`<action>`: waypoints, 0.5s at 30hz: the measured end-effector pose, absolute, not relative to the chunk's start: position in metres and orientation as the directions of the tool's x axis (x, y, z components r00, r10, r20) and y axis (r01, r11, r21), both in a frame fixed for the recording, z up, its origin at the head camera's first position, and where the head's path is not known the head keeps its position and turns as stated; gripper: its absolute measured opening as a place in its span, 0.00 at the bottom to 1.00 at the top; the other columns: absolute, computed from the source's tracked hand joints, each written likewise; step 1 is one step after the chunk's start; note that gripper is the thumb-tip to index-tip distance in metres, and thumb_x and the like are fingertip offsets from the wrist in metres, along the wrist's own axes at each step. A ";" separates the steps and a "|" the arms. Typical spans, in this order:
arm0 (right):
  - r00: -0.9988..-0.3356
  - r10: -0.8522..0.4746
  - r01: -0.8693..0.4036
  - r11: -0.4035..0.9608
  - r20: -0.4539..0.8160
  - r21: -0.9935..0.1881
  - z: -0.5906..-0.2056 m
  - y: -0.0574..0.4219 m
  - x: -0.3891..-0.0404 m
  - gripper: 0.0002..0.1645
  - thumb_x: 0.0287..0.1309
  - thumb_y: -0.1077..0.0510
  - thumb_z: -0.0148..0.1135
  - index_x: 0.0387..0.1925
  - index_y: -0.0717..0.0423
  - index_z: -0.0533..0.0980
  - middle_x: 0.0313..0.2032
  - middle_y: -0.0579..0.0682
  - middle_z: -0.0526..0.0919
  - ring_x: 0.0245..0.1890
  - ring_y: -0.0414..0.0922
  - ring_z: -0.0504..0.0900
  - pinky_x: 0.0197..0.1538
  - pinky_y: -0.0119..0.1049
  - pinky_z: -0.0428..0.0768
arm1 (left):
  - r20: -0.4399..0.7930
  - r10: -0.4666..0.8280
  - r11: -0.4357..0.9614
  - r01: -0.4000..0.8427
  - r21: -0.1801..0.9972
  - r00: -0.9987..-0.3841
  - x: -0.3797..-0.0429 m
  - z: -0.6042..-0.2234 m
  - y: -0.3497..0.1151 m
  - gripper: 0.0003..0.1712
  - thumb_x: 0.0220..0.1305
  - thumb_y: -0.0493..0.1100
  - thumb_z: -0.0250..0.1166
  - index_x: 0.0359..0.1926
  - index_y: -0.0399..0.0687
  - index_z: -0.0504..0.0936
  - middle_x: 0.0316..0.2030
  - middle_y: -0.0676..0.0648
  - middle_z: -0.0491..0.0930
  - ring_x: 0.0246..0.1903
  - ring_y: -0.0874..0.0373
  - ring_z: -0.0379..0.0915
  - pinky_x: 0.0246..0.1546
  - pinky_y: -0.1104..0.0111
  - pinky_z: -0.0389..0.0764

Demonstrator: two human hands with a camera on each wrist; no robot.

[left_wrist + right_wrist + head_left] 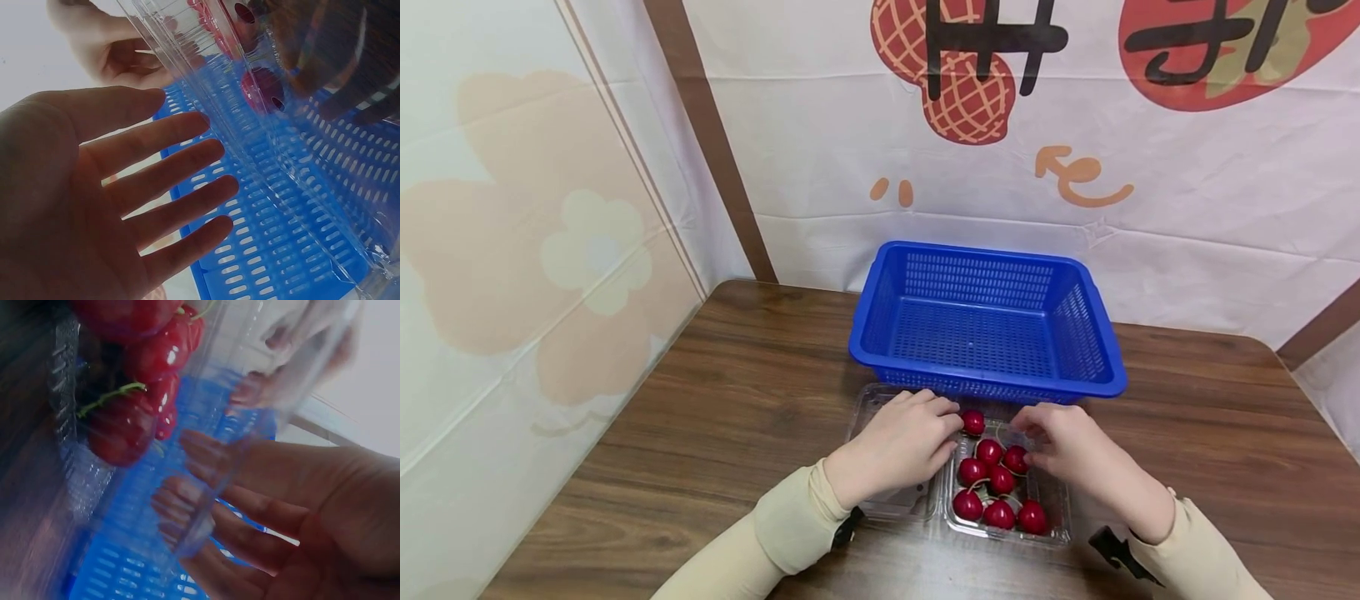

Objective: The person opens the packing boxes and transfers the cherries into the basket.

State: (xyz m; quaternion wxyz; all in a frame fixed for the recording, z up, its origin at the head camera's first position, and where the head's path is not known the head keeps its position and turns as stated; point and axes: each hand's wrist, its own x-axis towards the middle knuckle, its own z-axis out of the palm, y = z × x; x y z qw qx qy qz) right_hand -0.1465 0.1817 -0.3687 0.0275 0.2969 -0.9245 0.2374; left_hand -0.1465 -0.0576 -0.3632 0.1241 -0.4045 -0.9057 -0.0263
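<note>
Several red cherries, some with green stems, lie in a clear plastic box. My left hand is over the opened clear lid, its fingertips near the cherry at the box's far left corner. In the left wrist view its fingers are straight and spread, with nothing in them. My right hand reaches over the box's right side, thumb close to a cherry; whether they touch is unclear. The right wrist view shows its fingers loosely bent behind clear plastic, holding nothing.
A blue perforated basket stands just behind the box on the brown wooden table. A printed white cloth hangs behind the table, and another runs along its left side.
</note>
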 end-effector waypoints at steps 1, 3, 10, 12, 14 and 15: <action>-0.810 -0.555 -0.580 0.709 0.190 -0.401 -0.370 0.181 -0.147 0.17 0.33 0.68 0.70 0.32 0.57 0.79 0.30 0.50 0.83 0.30 0.44 0.79 0.33 0.40 0.81 | 0.246 0.727 0.670 0.740 -0.053 -0.641 -0.146 -0.363 -0.058 0.14 0.59 0.50 0.58 0.43 0.53 0.83 0.48 0.51 0.80 0.45 0.56 0.72 0.40 0.64 0.74; -0.790 -0.587 -0.607 0.705 0.178 -0.368 -0.372 0.179 -0.147 0.18 0.31 0.68 0.72 0.32 0.56 0.79 0.29 0.49 0.83 0.30 0.43 0.79 0.33 0.40 0.81 | 0.248 0.728 0.670 0.741 -0.057 -0.639 -0.146 -0.363 -0.058 0.14 0.59 0.50 0.58 0.42 0.53 0.83 0.48 0.51 0.80 0.45 0.56 0.72 0.39 0.64 0.74; -0.785 -0.608 -0.610 0.726 0.118 -0.317 -0.376 0.174 -0.145 0.21 0.28 0.69 0.72 0.32 0.56 0.79 0.30 0.49 0.82 0.32 0.44 0.78 0.35 0.42 0.81 | 0.255 0.725 0.673 0.737 -0.065 -0.640 -0.146 -0.364 -0.058 0.14 0.59 0.50 0.58 0.42 0.53 0.83 0.48 0.51 0.80 0.45 0.56 0.72 0.39 0.64 0.75; -0.788 -0.606 -0.607 0.733 0.111 -0.307 -0.376 0.173 -0.145 0.21 0.27 0.68 0.72 0.32 0.55 0.79 0.30 0.48 0.82 0.32 0.43 0.78 0.35 0.43 0.81 | 0.253 0.724 0.674 0.736 -0.065 -0.641 -0.146 -0.364 -0.058 0.14 0.59 0.50 0.58 0.42 0.53 0.83 0.48 0.51 0.80 0.45 0.56 0.72 0.39 0.64 0.75; -0.795 -0.598 -0.599 0.744 0.105 -0.298 -0.377 0.173 -0.145 0.21 0.27 0.68 0.73 0.32 0.55 0.79 0.30 0.47 0.83 0.33 0.43 0.78 0.35 0.42 0.81 | 0.250 0.725 0.674 0.736 -0.065 -0.642 -0.146 -0.364 -0.058 0.14 0.59 0.50 0.58 0.43 0.53 0.83 0.49 0.51 0.80 0.45 0.56 0.72 0.40 0.64 0.75; -0.799 -0.592 -0.594 0.750 0.106 -0.292 -0.378 0.173 -0.145 0.21 0.27 0.68 0.73 0.31 0.54 0.79 0.30 0.47 0.83 0.33 0.42 0.78 0.35 0.42 0.81 | 0.250 0.725 0.674 0.736 -0.066 -0.642 -0.146 -0.364 -0.058 0.14 0.59 0.50 0.58 0.43 0.53 0.83 0.49 0.51 0.80 0.45 0.56 0.72 0.39 0.64 0.75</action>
